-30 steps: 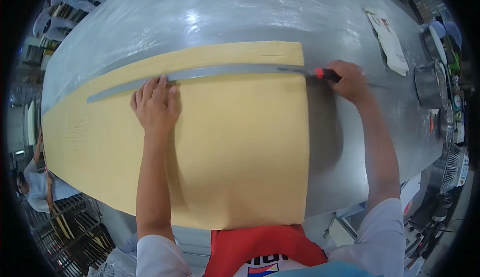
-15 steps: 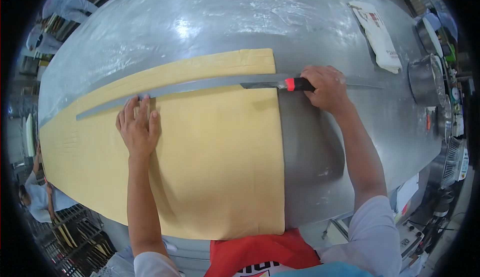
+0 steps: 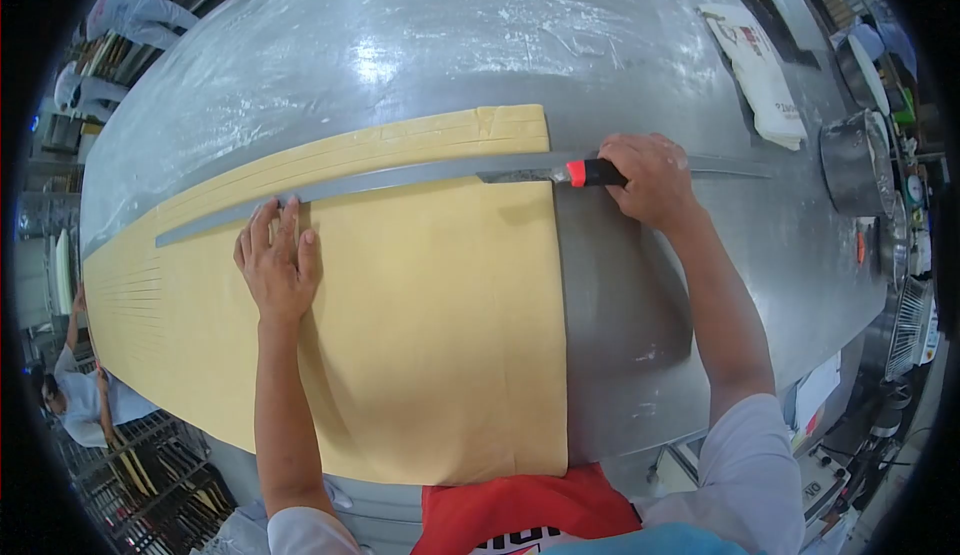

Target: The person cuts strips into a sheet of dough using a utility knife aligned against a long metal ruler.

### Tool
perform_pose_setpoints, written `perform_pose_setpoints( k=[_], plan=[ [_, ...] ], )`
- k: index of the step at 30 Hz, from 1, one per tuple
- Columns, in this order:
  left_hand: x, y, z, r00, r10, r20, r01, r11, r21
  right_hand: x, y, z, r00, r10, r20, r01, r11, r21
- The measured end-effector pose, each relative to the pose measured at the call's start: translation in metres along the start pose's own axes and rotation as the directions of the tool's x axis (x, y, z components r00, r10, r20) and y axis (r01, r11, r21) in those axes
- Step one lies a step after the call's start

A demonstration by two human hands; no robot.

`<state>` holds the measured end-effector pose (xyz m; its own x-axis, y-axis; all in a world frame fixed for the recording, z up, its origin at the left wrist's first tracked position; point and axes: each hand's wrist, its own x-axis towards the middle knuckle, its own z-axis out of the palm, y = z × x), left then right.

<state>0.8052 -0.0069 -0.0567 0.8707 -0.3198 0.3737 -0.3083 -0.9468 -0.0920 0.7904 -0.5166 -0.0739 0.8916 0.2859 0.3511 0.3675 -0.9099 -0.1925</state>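
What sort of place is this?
Probably a bakery or pastry kitchen: a broad yellow sheet that looks like dough lies on a large metal table with whitish smears, a metal pot stands at the right, and racks show at lower left.

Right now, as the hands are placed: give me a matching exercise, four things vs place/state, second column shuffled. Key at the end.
1. Left hand
2. Right hand
3. White packet
4. Yellow sheet

A. Lying beneath the grey ruler
B. Gripping the black-handled knife
C. On the table, toward the picture's upper right
D. Fingers spread at the ruler's near edge

Pairs: 1-D, 2-B, 3-C, 4-A
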Motion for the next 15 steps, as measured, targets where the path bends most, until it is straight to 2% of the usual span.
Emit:
perform_pose_setpoints(
  k=[6, 8, 9, 11, 12, 14, 15],
  plan=[
    [0.001, 0.001, 0.0, 1.0, -0.011, -0.001, 0.011, 1.0, -0.006, 0.002, -0.002, -0.003, 1.0, 0.016, 0.013, -0.016, 1.0, 0.011],
    [0.002, 0.003, -0.001, 1.0, -0.022, 0.01, 0.022, 0.999, -0.029, 0.008, -0.001, -0.011, 0.977, 0.1, 0.187, -0.113, 0.992, 0.058],
    [0.002, 0.003, -0.001, 0.999, -0.032, 0.02, 0.033, 0.998, -0.05, 0.013, 0.003, -0.015, 0.977, 0.095, 0.189, -0.108, 0.992, 0.059],
    [0.004, 0.002, -0.001, 1.0, -0.024, 0.013, 0.025, 0.999, -0.044, 0.031, 0.015, -0.023, 0.949, 0.166, 0.269, -0.224, 0.953, 0.204],
    [0.005, 0.002, -0.001, 1.0, -0.011, 0.005, 0.011, 0.999, -0.04, 0.048, 0.008, -0.032, 0.95, 0.156, 0.271, -0.215, 0.955, 0.203],
    [0.008, 0.003, -0.002, 1.0, -0.001, 0.01, 0.001, 0.999, -0.049, 0.082, -0.008, -0.048, 0.818, 0.359, 0.449, -0.475, 0.862, 0.175],
    [0.009, 0.002, -0.003, 1.0, 0.015, 0.02, -0.014, 0.998, -0.054, 0.092, -0.013, -0.041, 0.824, 0.343, 0.451, -0.459, 0.87, 0.177]
  ],
)
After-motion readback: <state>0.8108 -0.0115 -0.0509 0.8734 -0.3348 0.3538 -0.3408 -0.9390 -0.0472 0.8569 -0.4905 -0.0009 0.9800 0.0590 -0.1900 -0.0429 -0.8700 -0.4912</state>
